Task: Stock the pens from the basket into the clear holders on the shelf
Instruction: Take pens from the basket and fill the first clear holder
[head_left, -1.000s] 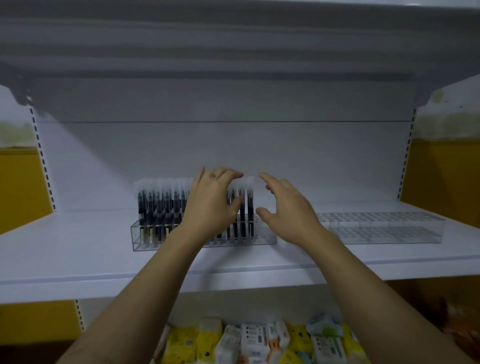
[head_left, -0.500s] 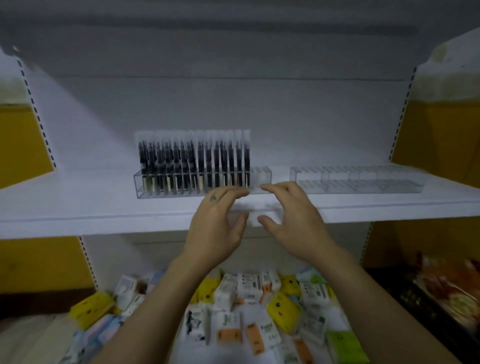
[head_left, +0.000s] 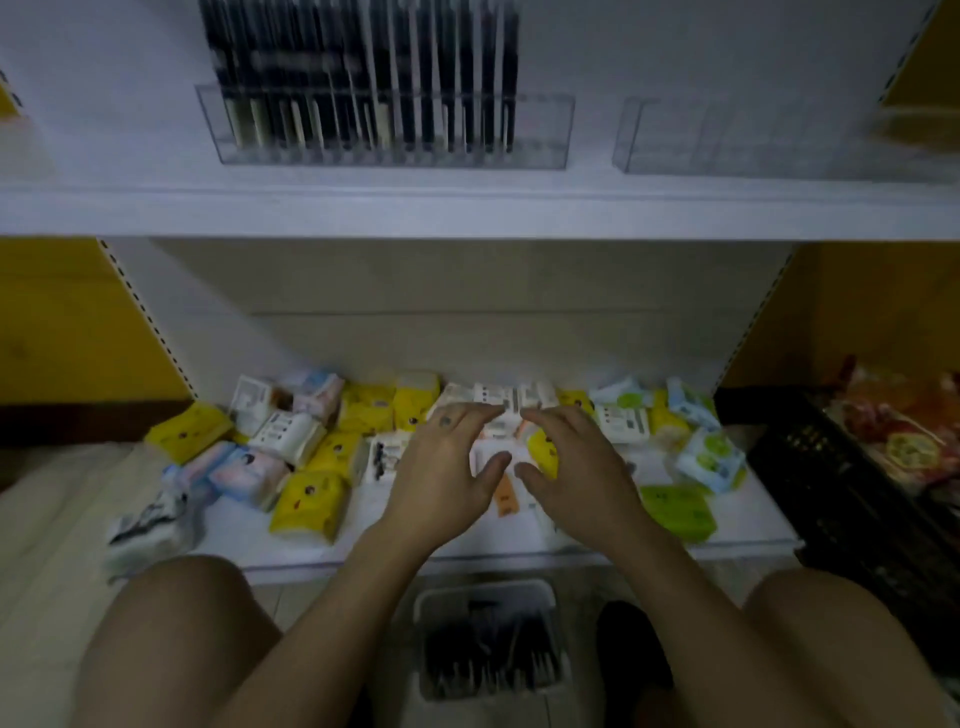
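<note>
Left hand (head_left: 447, 478) and right hand (head_left: 576, 467) are down from the upper shelf (head_left: 467, 208) edge of half a second ago and now sit over the lower shelf (head_left: 239, 540); the view has tipped down, so the basket (head_left: 485, 590) shows

Upper shelf runs across the top. On it, two clear holders side by side: left holder (head_left: 384, 130) is nearly full of upright dark pens (head_left: 415, 62), with its right end slots free; right holder (head_left: 727, 135) has no pens showing (blurred, right end cut off)

Lower shelf carries loose packets (head_left: 310, 501), yellow, white, blue and green. Black crate (head_left: 831, 499) stands right of it

Basket is white, on the floor between the person's knees, below the forearms, with dark loose pens (head_left: 488, 660) lying in it

Both hands hover palm-down, close together but apart, above the middle packets. Fingers are loosely spread and slightly bent, gripping nothing; whether fingertips touch a packet I cannot tell
</note>
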